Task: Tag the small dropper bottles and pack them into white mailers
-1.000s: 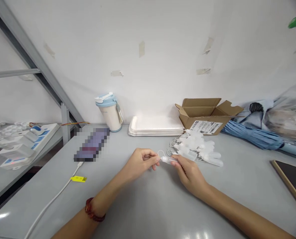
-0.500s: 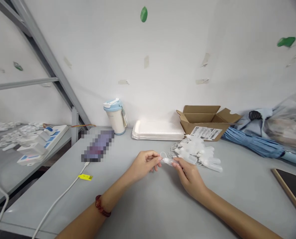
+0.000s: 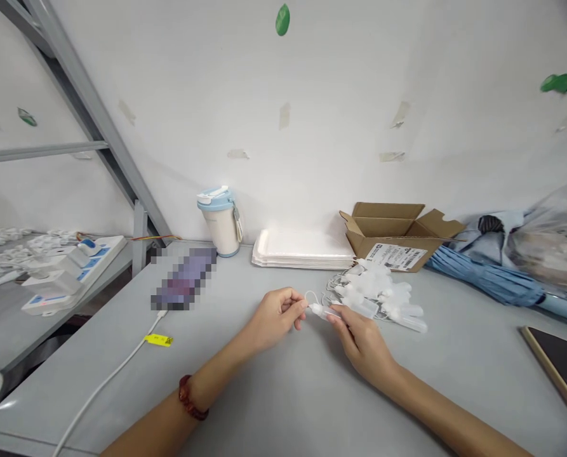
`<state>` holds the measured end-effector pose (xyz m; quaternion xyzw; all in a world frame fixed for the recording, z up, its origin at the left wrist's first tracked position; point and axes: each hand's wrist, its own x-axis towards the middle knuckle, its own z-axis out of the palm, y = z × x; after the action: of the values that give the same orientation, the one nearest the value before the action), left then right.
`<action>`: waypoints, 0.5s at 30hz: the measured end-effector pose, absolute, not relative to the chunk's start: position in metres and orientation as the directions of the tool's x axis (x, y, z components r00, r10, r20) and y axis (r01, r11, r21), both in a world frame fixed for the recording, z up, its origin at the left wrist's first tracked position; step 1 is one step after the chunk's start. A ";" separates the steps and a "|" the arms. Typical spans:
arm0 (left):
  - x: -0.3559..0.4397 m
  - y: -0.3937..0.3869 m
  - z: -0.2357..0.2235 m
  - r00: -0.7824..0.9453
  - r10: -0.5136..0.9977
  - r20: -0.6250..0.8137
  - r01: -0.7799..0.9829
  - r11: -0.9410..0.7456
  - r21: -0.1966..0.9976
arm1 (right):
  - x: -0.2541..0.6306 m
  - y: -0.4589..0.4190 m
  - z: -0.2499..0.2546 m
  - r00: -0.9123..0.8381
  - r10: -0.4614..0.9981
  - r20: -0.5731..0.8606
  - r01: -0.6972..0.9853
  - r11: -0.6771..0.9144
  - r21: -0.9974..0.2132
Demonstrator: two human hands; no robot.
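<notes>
Above the grey table point(image 3: 273, 393), both hands work on a small translucent white plastic tube point(image 3: 319, 310) with a narrow tip. My right hand point(image 3: 366, 343) grips its body between thumb and fingers. My left hand point(image 3: 276, 319) is closed in a pinch at the tip, where a thin white cord point(image 3: 312, 293) arches up in a loop. Exactly what lies between the left fingertips is hidden. Just behind my right hand lies a heap of similar translucent tubes point(image 3: 383, 293) with thin cords, in front of the cardboard box.
An open cardboard box point(image 3: 397, 247), a stack of white padded envelopes point(image 3: 302, 251) and a blue-lidded cup point(image 3: 221, 225) stand along the wall. A folded blue umbrella point(image 3: 487, 273) and a dark tablet-like device point(image 3: 559, 362) lie right. Left are a white cable point(image 3: 105, 384) and power strip point(image 3: 76, 276).
The camera view has shifted slightly. Both hands keep their hold on the tube, which appears tilted a little differently, and more of its body shows near the right fingers.
</notes>
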<state>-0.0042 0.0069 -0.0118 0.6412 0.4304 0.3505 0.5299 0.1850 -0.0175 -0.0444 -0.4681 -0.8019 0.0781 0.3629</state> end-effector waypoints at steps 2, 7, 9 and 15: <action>-0.006 0.008 -0.011 0.386 0.923 -0.007 0.173 -0.065 0.983 | 0.185 -0.018 -0.044 -0.303 0.814 0.496 0.692 0.546 -0.472; -0.015 0.012 -0.008 0.453 0.884 -0.113 0.169 0.039 0.985 | 0.185 -0.019 -0.045 -0.291 0.823 0.487 0.686 0.534 -0.494; -0.017 0.013 -0.008 0.472 0.868 -0.150 0.175 0.074 0.982 | 0.185 -0.018 -0.045 -0.283 0.830 0.481 0.682 0.527 -0.508; -0.014 0.011 -0.009 0.478 0.872 -0.102 0.172 0.021 0.985 | 0.184 -0.019 -0.044 -0.299 0.821 0.487 0.677 0.542 -0.499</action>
<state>-0.0140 0.0112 -0.0088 0.6318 0.4132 0.3002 0.5830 0.1845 -0.0191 -0.0445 -0.4682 -0.7996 0.0995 0.3626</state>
